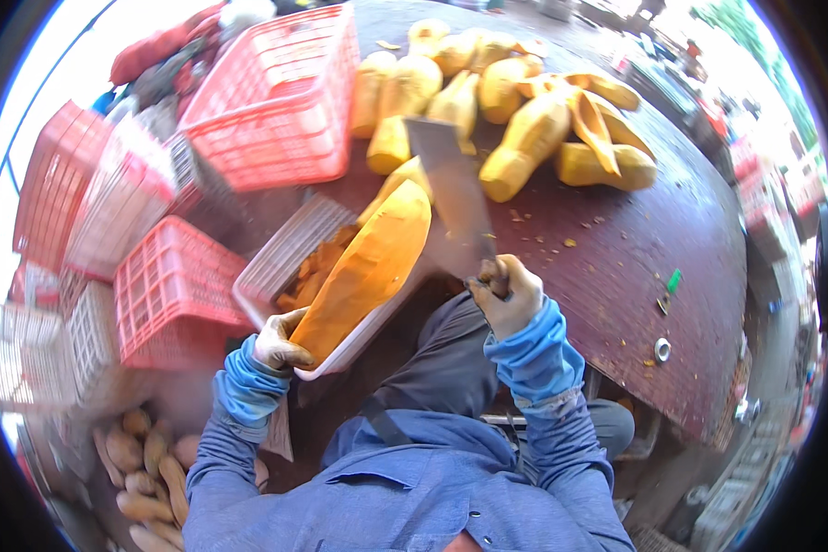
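Both gloved hands are working at the table's near edge: left hand [281, 342] gripping a peeled papaya [368, 267] tilted over the white tray [285, 248] catching peels, right hand [506, 294] clutching a cleaver [451, 198].

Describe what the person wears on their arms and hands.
Both forearms are covered by bright blue pull-on sleeves, bunched at the cuffs, over a darker grey-blue long-sleeved shirt. The left hand and right hand each wear a pale, dirt-stained work glove.
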A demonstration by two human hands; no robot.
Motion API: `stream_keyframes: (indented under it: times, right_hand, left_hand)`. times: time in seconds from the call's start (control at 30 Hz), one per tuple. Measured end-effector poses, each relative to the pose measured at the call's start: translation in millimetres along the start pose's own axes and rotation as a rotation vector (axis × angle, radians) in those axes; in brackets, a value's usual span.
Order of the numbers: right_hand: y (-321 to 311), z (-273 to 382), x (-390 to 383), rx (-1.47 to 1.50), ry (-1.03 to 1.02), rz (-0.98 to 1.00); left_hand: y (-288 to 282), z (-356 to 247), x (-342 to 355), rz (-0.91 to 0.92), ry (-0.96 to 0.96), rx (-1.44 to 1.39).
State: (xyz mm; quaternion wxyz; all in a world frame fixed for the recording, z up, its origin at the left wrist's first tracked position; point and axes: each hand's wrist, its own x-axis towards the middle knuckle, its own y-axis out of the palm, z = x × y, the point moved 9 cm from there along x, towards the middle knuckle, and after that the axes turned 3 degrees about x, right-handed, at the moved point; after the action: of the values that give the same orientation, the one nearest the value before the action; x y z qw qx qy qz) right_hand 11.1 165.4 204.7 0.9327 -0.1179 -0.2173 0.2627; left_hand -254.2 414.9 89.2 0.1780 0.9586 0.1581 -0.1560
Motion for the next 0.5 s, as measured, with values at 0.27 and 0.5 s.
stream_keyframes:
  times: [0.27, 0.5]
  right_hand:
    - [143.3, 85.2, 13.9, 0.029, -0.074, 0.376]
    - [236.2, -84.4, -42.2, -0.687, 0.124, 0.843]
  left_hand:
    - [-83.4, 18.1, -130.2, -0.275, 0.01, 0.028]
    - [-107.1, 61.8, -136.6, -0.234, 0.047, -0.176]
